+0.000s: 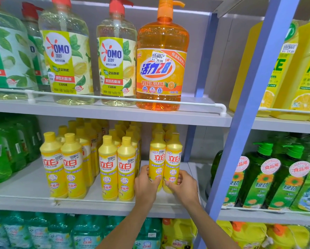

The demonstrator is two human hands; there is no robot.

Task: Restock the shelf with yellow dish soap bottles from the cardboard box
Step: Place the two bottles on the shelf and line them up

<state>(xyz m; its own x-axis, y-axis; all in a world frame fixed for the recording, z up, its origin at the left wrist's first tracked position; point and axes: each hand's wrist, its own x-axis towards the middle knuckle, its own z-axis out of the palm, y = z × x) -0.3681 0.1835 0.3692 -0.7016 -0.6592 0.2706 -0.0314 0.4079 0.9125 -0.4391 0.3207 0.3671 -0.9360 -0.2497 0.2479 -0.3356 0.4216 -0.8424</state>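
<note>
— Where are the hands?
— Lower centre of the frame. The left hand (146, 184) curls its fingers round the lower body of a slim yellow plastic dish soap bottle (157, 159). The right hand (183, 187) wraps thumb and fingers round the matching yellow bottle (174, 159) touching it on the right.
— And the bottles?
— Upright on the grey middle shelf (21, 187), right of centre, apart from the double rows of the same yellow bottles (107, 168) further left. A big orange pump bottle (161, 69) stands above.
</note>
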